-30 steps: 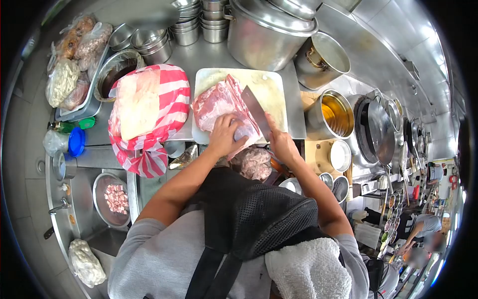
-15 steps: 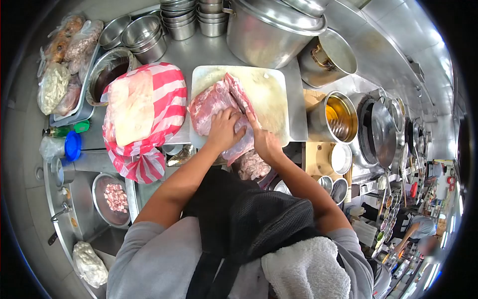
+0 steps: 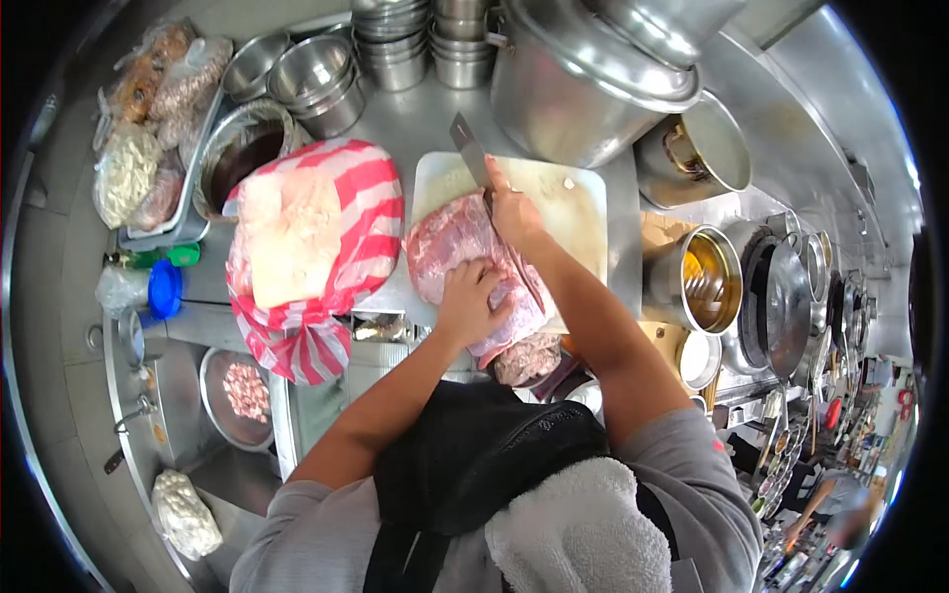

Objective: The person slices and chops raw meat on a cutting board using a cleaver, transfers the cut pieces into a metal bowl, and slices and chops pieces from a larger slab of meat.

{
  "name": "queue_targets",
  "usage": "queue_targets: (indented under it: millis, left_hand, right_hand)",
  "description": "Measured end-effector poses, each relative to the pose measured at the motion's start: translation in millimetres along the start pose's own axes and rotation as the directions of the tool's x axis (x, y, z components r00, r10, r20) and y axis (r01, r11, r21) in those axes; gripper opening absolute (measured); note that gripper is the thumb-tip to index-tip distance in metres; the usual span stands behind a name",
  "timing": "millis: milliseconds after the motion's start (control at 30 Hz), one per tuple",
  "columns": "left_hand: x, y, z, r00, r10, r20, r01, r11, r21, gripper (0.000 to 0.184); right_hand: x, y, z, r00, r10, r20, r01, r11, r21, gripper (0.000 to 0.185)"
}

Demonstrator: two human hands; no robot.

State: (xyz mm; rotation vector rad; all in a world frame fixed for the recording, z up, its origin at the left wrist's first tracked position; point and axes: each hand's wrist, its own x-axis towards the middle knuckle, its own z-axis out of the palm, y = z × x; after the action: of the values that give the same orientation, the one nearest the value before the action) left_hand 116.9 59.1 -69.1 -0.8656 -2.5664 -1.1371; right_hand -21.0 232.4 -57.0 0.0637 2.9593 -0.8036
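Observation:
A large slab of raw meat [image 3: 450, 237] lies on a white cutting board [image 3: 583, 227], its near end hanging over the board's front edge. A long cut runs along its right side. My left hand [image 3: 472, 301] presses on top of the meat, its fingers spread and lying on the surface. In my right hand [image 3: 516, 212], the fingers wrap round the handle of a knife [image 3: 469, 148]. The blade points away from me, past the far end of the meat; the handle is mostly hidden.
To the left, a slab of pale meat [image 3: 287, 237] rests on a red-and-white striped bag [image 3: 371, 212]. A lidded steel pot [image 3: 583, 99] stands behind the board. A pot of yellow liquid [image 3: 707, 282] is at the right. Meat pieces [image 3: 245, 390] sit in a bowl by the sink.
My right hand has moved to the far end of the meat, and the knife blade now shows beyond it. My left hand stays on the meat. The whole view has shifted slightly.

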Motion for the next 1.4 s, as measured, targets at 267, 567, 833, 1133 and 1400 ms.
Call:
queue_targets:
  millis: [267,567,833,1133,1400]
  left_hand:
    - [-4.7,-2.9,1.4,0.996,0.028,-0.087,-0.030,0.999,-0.023,0.046]
    - [-9.3,12.7,-4.2,0.999,0.024,-0.029,-0.024,1.000,0.003,0.049]
    - [-32.8,59.1,3.1,0.941,0.259,0.218,-0.276,0.960,0.051,0.060]
    - [-38.7,60.6,2.2,0.963,0.179,0.201,-0.196,0.978,0.066,0.073]
    - [-25.3,59.6,6.3,0.947,0.129,0.295,-0.157,0.985,0.071,0.081]
  right_hand:
    - [-71.7,2.6,-93.7,0.999,0.023,0.039,-0.018,0.991,-0.131,0.087]
    - [-245.2,26.7,-81.0,0.999,0.009,0.041,-0.012,0.997,0.078,0.077]
    - [-297.5,41.8,-59.4,1.000,0.023,-0.001,-0.023,0.996,-0.083,0.078]
    - [-373.1,43.4,-48.5,0.989,0.136,0.054,-0.123,0.975,-0.186,0.097]
    - [-335.1,31.6,-56.6,0.964,0.199,0.178,-0.162,0.966,-0.201,0.103]
